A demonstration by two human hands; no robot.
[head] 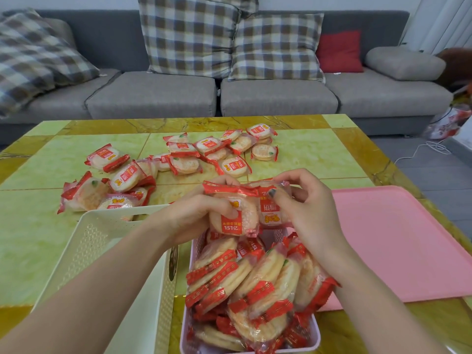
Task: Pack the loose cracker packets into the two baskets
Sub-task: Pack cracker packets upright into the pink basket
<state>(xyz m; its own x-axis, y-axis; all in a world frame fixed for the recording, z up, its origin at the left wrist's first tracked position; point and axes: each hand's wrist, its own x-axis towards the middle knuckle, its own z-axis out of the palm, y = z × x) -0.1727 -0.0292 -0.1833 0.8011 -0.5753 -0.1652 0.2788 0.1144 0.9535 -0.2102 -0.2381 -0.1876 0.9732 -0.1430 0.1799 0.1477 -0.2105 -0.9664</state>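
Observation:
My left hand (201,213) grips a cracker packet (235,215) in clear and red wrap, upright above the far end of the pink basket (185,328). My right hand (306,208) pinches a second packet (273,205) right beside it. The pink basket is heaped with several packets. A cream basket (94,236) stands to its left, with my left forearm across it; its inside is mostly hidden. Several loose packets (184,157) lie scattered across the middle and far part of the table, and another cluster of loose packets (107,185) lies left of centre.
A pink tray (398,241) lies flat at the right of the green and yellow table (38,233). Beyond the table stands a grey sofa (153,95) with plaid cushions. A white cable (424,149) trails on the floor at the right.

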